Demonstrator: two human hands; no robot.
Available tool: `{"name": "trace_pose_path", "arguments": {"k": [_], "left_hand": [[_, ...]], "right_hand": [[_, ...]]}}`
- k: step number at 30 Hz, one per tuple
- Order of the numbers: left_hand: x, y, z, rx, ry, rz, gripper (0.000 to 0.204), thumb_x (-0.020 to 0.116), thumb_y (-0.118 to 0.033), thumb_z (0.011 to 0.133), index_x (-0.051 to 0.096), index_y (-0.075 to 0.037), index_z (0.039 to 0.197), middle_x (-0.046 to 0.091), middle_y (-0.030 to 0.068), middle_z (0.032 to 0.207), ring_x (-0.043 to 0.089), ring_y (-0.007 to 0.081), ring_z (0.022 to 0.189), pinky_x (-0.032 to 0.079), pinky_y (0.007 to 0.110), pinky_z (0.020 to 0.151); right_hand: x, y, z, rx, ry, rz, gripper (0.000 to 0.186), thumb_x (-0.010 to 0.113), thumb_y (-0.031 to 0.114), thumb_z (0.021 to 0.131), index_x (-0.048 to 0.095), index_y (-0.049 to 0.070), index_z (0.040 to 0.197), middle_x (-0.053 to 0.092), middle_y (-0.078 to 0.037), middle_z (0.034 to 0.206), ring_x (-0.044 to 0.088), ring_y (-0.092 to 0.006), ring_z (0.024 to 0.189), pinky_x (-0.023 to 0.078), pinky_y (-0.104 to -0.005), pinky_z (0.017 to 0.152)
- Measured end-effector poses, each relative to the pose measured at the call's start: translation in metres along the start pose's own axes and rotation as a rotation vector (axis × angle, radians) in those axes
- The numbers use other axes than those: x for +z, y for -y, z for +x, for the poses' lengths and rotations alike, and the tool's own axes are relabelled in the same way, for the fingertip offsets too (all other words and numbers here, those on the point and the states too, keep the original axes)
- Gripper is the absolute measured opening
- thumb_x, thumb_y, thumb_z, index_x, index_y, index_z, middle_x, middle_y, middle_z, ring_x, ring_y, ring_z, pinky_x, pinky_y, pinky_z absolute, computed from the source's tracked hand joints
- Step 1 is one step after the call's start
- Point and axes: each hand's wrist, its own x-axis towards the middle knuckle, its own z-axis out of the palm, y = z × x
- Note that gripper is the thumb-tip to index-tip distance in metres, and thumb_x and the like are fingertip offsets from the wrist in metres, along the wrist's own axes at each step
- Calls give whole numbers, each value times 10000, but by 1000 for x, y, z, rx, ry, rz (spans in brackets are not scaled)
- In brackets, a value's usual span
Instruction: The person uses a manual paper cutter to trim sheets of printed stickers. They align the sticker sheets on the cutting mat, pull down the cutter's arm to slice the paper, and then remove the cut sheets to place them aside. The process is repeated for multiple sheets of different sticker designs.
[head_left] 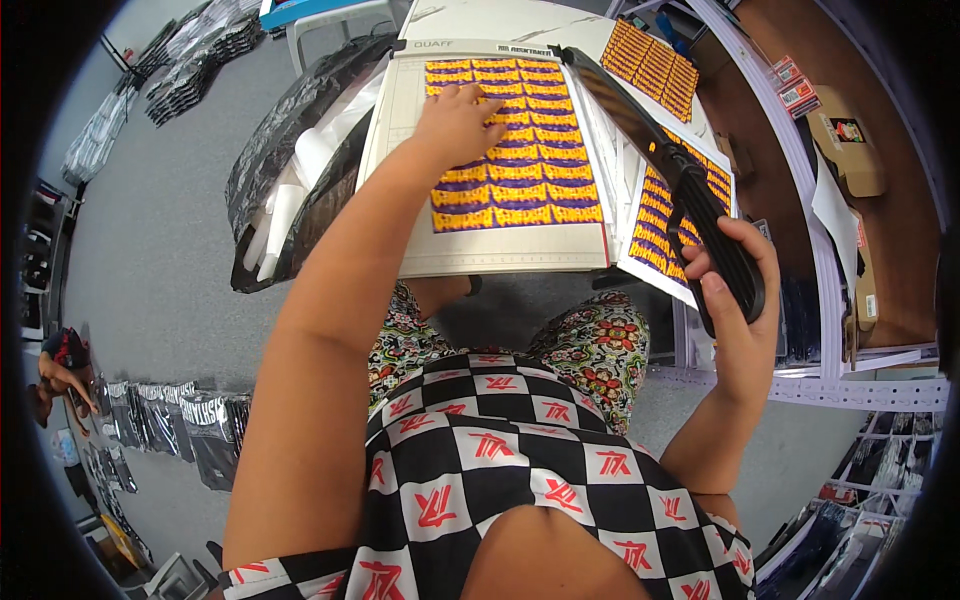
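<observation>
My left hand (457, 125) lies with fingers spread on a sheet of purple and yellow printed stickers (520, 190). The sheet rests on the pale bed of a guillotine paper cutter (500, 252), with its right side along the cutting edge. The cutter's black blade arm (625, 100) is raised and slants down toward me on the right. Around its black handle (722, 245) my right hand (738, 300) is closed, thumb and fingers on either side. Beneath the handle is another purple and yellow sheet (655, 225) with a white border, partly hidden by the arm.
Left of the cutter stands a black plastic bag (300, 150) with white rolls inside. A further sticker sheet (650, 70) lies on the white table (470, 20) behind. Shelving (800, 180) with cardboard rises at the right. Another person (65, 375) is at the far left, near bagged dark garments (185, 425).
</observation>
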Motion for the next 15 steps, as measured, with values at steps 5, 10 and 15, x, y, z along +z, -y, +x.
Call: {"name": "trace_pose_path", "arguments": {"k": [5, 10, 15], "left_hand": [[-1, -7, 5, -17, -50, -91, 370, 487, -366, 797, 541, -167, 1104, 472, 77, 1153, 407, 262, 1100, 289, 418, 935], [6, 12, -3, 27, -122, -145, 339, 507, -324, 791, 548, -163, 1087, 482, 54, 1141, 398, 234, 1123, 274, 430, 939], [13, 1, 4, 35, -79, -111, 366, 429, -327, 823, 501, -169, 1145, 397, 65, 1272, 329, 294, 1188, 250, 460, 951]], "right_hand": [[1, 1, 0, -3, -14, -12, 333, 515, 6, 785, 442, -2, 1110, 515, -82, 939, 523, -124, 870, 416, -256, 811], [3, 5, 2, -24, -7, -15, 326, 490, -1, 784, 443, -3, 1107, 533, -81, 873, 530, -154, 877, 404, -282, 836], [4, 5, 2, -37, -23, 14, 327, 488, 15, 788, 439, -4, 1111, 541, -79, 837, 534, -171, 882, 397, -293, 847]]}}
